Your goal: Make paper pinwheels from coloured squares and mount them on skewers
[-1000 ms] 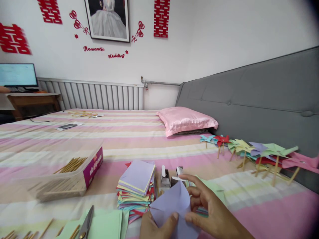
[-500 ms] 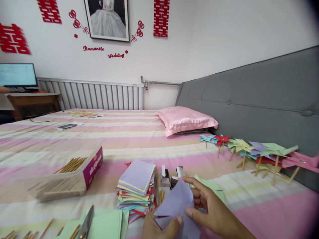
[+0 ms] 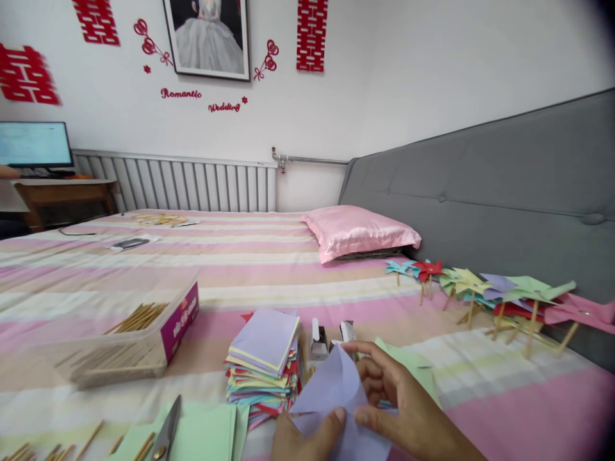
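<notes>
Both hands hold a lilac paper square (image 3: 336, 394) at the bottom middle of the head view. My left hand (image 3: 300, 438) pinches its lower edge with the thumb on top. My right hand (image 3: 398, 403) curls its fingers round the right side, bending a corner up. A stack of coloured paper squares (image 3: 264, 362) with a lilac sheet on top lies just left of the hands. Behind the paper stand small white and dark boxes (image 3: 319, 339). Scissors (image 3: 166, 435) lie on green sheets (image 3: 202, 432) at the lower left.
A clear plastic tub of wooden sticks (image 3: 129, 339) sits at the left; loose sticks (image 3: 29, 451) lie near the front edge. Finished paper pinwheels (image 3: 500, 298) line the grey headboard (image 3: 504, 186). A pink pillow (image 3: 358, 230) lies further back on the striped bed (image 3: 216, 262).
The paper's folded corner dipped lower half a second ago and now stands up again. Both hands stay on the sheet in nearly the same place.
</notes>
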